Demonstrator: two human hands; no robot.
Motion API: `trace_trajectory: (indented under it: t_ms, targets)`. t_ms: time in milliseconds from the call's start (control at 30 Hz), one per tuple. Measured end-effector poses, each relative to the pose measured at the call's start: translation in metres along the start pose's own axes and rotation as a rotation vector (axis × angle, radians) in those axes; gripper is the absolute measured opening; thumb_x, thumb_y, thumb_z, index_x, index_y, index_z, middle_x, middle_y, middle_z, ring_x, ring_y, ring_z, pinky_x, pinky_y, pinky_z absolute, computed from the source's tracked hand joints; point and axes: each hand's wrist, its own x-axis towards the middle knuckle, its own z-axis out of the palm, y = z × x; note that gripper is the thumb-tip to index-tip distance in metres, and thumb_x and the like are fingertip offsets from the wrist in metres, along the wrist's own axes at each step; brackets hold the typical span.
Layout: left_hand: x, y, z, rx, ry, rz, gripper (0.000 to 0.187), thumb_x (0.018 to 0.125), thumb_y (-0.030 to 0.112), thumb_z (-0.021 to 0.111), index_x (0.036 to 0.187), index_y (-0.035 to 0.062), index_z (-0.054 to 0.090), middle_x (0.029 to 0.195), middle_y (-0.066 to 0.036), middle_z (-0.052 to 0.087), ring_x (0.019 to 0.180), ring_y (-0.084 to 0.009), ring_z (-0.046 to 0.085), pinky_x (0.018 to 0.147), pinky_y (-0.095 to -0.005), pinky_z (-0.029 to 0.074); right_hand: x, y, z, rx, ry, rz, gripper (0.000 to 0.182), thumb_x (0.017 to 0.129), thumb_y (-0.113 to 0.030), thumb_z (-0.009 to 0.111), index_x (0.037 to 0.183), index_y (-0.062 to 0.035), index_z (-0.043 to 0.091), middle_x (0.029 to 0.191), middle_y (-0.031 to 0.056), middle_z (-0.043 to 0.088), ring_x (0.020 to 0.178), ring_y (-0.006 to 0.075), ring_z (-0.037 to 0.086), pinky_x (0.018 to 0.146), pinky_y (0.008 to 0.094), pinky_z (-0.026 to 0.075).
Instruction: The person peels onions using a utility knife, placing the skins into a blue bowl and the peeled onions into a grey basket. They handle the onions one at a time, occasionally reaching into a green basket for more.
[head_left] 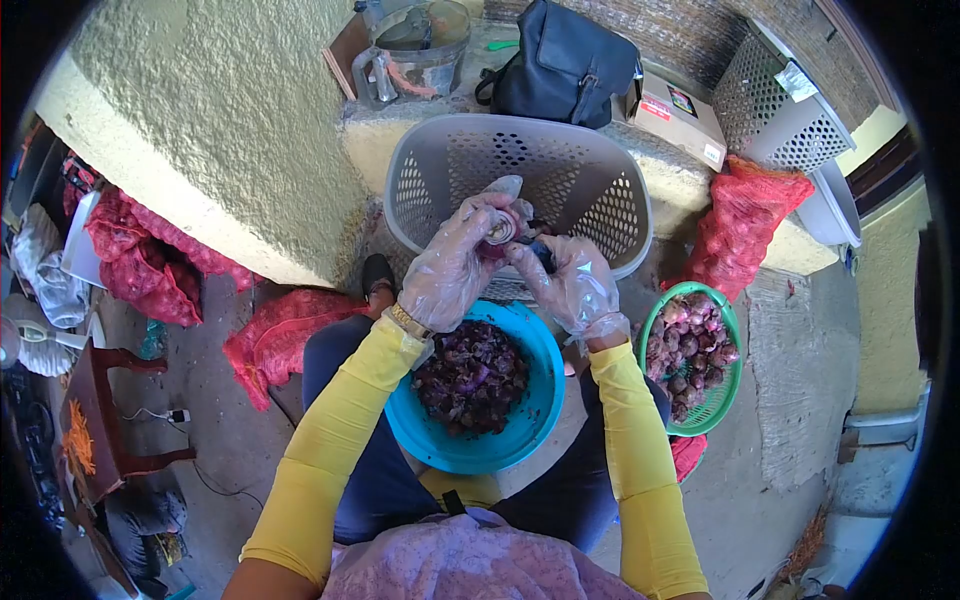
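Left hand (455, 265), gloved, closed around onion (500, 228) above blue bowl (540, 400) of peels. Right hand (570, 285) grips small knife (540, 250) at onion. Peeling step under way; next likely needs skin stripped clear.

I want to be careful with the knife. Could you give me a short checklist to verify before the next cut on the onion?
1. Left hand holds the onion firmly: ok.
2. Right hand grip on the knife: cannot tell, mostly hidden.
3. Plastic gloves on both hands: ok.
4. Blue bowl lies below the hands to catch peels: ok.
5. Green basket of onions beside the right arm: ok.
6. Blade direction away from fingers: cannot tell.
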Motion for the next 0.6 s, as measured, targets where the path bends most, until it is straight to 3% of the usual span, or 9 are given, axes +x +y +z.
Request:
trace_trajectory:
  t_ms: [67,167,267,400,533,600]
  targets:
    - [0.0,-0.001,-0.001,0.011,-0.005,-0.006,0.038,0.111,0.03,0.052,0.139,0.0055,0.055,0.139,-0.013,0.059,0.124,-0.0216,0.059,0.101,-0.0367,0.051,0.0,0.005,0.004,0.084,0.041,-0.071,0.041,0.096,-0.044,0.071,0.098,-0.0032,0.075,0.077,0.0208,0.07,0.074,0.0407,0.068,0.07,0.0449,0.053]
    - [0.0,0.0,0.002,-0.017,0.029,-0.011,0.04,0.111,0.031,0.051,0.141,0.0053,0.054,0.141,-0.014,0.057,0.128,-0.0246,0.059,0.11,-0.0416,0.05,-0.002,-0.001,-0.001,-0.184,0.016,-0.145,0.043,0.093,-0.046,0.073,0.088,-0.0031,0.074,0.075,0.0222,0.068,0.073,0.0428,0.068,0.067,0.0478,0.053]
    - [-0.001,0.005,0.005,-0.117,0.064,-0.065,0.033,0.111,0.021,0.052,0.137,0.0024,0.054,0.141,-0.014,0.056,0.128,-0.0253,0.057,0.115,-0.0444,0.046,-0.002,0.0,-0.002,-0.212,-0.032,-0.278,0.045,0.09,-0.048,0.075,0.082,-0.0039,0.072,0.072,0.0218,0.067,0.071,0.0436,0.068,0.064,0.0495,0.053]
    - [0.001,0.001,-0.001,-0.126,0.064,0.012,0.035,0.11,0.023,0.053,0.138,0.0017,0.054,0.143,-0.014,0.055,0.129,-0.0268,0.058,0.115,-0.0457,0.046,-0.002,-0.001,-0.007,-0.175,-0.015,-0.328,0.049,0.082,-0.052,0.082,0.081,-0.0048,0.071,0.071,0.0194,0.067,0.07,0.0416,0.069,0.064,0.0481,0.053]
    - [-0.001,0.005,0.003,-0.146,0.026,-0.023,0.039,0.11,0.025,0.054,0.141,0.0017,0.052,0.144,-0.014,0.055,0.129,-0.027,0.058,0.116,-0.0462,0.046,-0.002,0.003,-0.01,-0.157,-0.018,-0.254,0.056,0.081,-0.06,0.079,0.088,-0.0049,0.074,0.075,0.019,0.069,0.075,0.0409,0.07,0.069,0.0501,0.053]
    - [0.001,0.002,0.003,-0.088,0.029,-0.016,0.042,0.11,0.03,0.052,0.144,0.0035,0.051,0.147,-0.014,0.054,0.131,-0.0281,0.058,0.114,-0.0459,0.047,-0.003,0.01,-0.005,-0.147,0.116,-0.268,0.053,0.078,-0.056,0.084,0.089,-0.0051,0.073,0.077,0.0169,0.07,0.072,0.0392,0.069,0.066,0.0434,0.053]
